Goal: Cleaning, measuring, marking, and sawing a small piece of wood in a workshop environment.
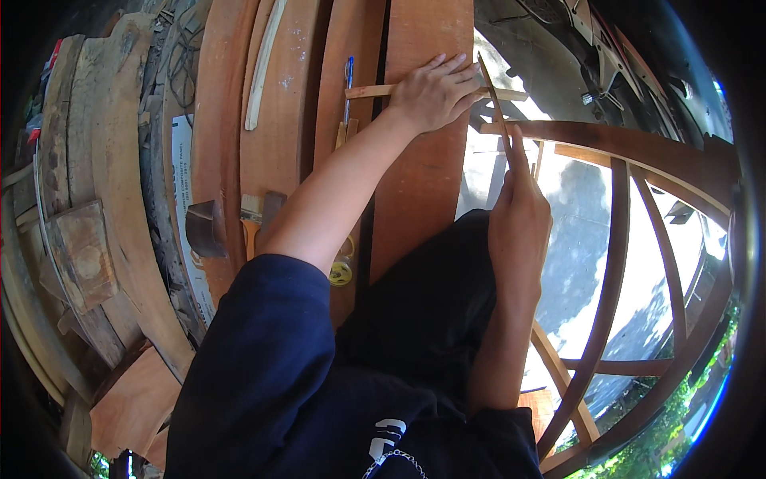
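in the head view, a thin wooden strip (493, 100) is pinched by the closed right hand (517, 215) at its lower end, its long axis rising toward the left hand (431, 92), pressed flat and open on a small crosspiece (369, 92) over the red-brown plank (415, 191).

Reddish wooden planks (279, 120) fill the upper left of the frame, with rough weathered boards (88, 160) at the far left. Sunlit concrete ground (574, 239) lies on the right, greenery (670, 431) at lower right.
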Tool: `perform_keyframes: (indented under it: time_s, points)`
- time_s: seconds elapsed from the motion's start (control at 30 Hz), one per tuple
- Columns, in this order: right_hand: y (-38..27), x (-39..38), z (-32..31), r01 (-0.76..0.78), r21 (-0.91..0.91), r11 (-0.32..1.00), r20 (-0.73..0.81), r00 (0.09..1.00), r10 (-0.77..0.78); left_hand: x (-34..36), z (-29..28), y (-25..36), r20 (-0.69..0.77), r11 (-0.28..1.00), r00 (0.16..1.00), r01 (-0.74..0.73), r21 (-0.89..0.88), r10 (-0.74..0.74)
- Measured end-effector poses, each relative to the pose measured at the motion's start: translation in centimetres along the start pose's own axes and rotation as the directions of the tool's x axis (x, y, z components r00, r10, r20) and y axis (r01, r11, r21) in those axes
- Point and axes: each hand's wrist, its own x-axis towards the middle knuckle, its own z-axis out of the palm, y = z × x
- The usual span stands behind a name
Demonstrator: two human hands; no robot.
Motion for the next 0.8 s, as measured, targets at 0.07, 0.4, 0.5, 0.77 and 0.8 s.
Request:
perform_keyframes:
  time_s: [0.07,0.4,0.5,0.77,0.8]
  points:
    - [0.2,0.0,0.2,-0.079,-0.070,0.994,0.056,0.995,0.083,0.0,0.1,-0.1,-0.014,1.000,1.000,-0.006,0.011,0.007]
    - [-2.5,4.0,0.6,0.006,-0.122,0.993,0.135,0.991,0.010,0.4,-0.5,0.0,-0.012,0.999,1.000,0.014,-0.051,-0.014]
    - [-2.9,3.5,-0.6,-0.063,-0.194,0.979,0.165,0.982,0.096,0.3,-0.7,0.1,0.089,0.999,0.995,0.034,0.002,-0.034]
    - [-2.0,3.5,0.7,-0.039,-0.179,0.983,0.060,0.997,0.051,0.4,-0.5,0.2,-0.012,1.000,1.000,-0.002,-0.029,0.002]
    - [-1.9,3.5,0.8,0.012,-0.155,0.988,0.101,0.995,0.004,0.4,-0.5,0.2,0.076,0.999,0.997,0.034,0.003,-0.034]
